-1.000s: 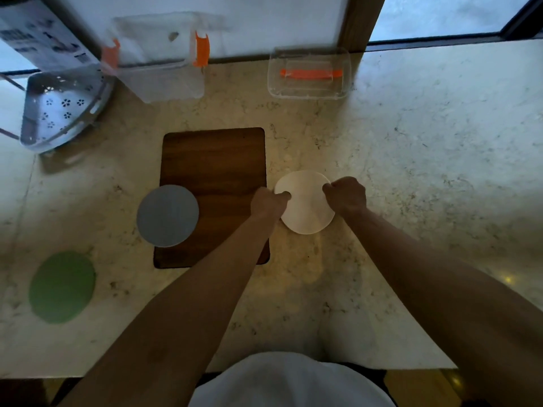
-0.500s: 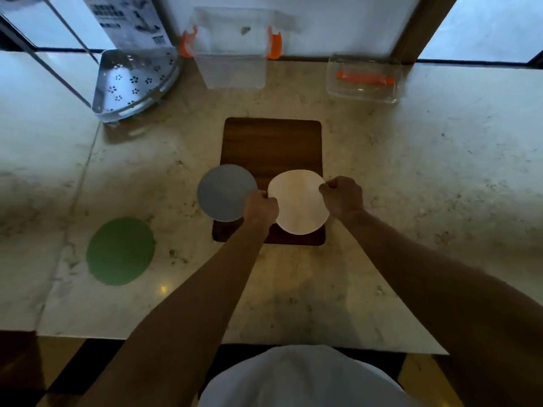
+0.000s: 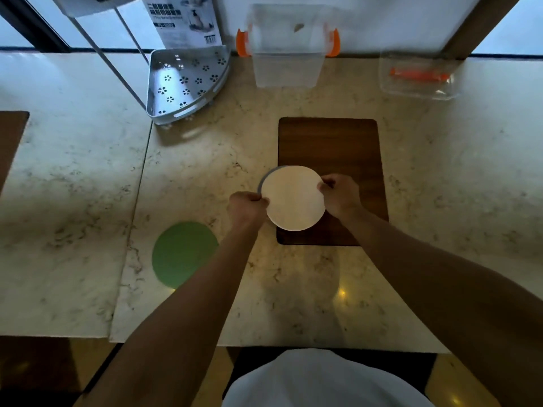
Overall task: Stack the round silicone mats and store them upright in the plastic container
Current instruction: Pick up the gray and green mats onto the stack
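A white round mat lies on top of a grey round mat, of which only a thin left rim shows. My left hand pinches the white mat's left edge. At the mat's right edge my right hand pinches it too. Both mats sit over the front left corner of a dark wooden board. A green round mat lies flat on the counter to the left. The clear plastic container with orange clips stands at the back against the wall.
A perforated metal corner shelf on thin legs stands at the back left. A low clear box with an orange item sits at the back right. The marble counter's front edge runs just below my forearms.
Both hands carried the white mat leftward, from the bare counter and then beside the grey mat, until it now covers the grey mat. The camera view has shifted too.
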Available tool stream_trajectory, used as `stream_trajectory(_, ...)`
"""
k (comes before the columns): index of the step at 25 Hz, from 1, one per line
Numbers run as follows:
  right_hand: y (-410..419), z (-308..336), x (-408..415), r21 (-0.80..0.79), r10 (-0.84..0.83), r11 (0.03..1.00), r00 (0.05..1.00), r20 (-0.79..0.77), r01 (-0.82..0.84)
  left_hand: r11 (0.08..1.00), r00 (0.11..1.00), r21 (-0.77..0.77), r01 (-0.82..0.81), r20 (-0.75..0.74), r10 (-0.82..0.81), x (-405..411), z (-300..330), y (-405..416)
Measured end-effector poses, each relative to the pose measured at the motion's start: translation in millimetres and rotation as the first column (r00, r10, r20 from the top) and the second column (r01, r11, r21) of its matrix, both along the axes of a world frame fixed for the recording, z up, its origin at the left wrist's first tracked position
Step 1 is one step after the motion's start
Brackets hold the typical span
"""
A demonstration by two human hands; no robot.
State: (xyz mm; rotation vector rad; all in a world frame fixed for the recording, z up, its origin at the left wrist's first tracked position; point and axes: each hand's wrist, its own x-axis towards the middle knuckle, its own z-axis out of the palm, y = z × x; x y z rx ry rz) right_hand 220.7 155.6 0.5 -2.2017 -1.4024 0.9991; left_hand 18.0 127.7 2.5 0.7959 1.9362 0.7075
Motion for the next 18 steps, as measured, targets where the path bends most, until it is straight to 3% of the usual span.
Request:
stream_trajectory(12, 28, -26, -13, -0.001, 0.041, 0.999, 0.999, 0.026, -0.041, 0.989, 0.999, -0.142, -0.041, -0.02, 0.039, -4, -2, 32)
stream_trajectory(18, 28, -32, -7, -0.006, 0.085, 0.996, 0.994, 0.067, -0.084, 0.992, 0.997, -0.124, -0.022, -0.078, 0.013, -2, -17, 31)
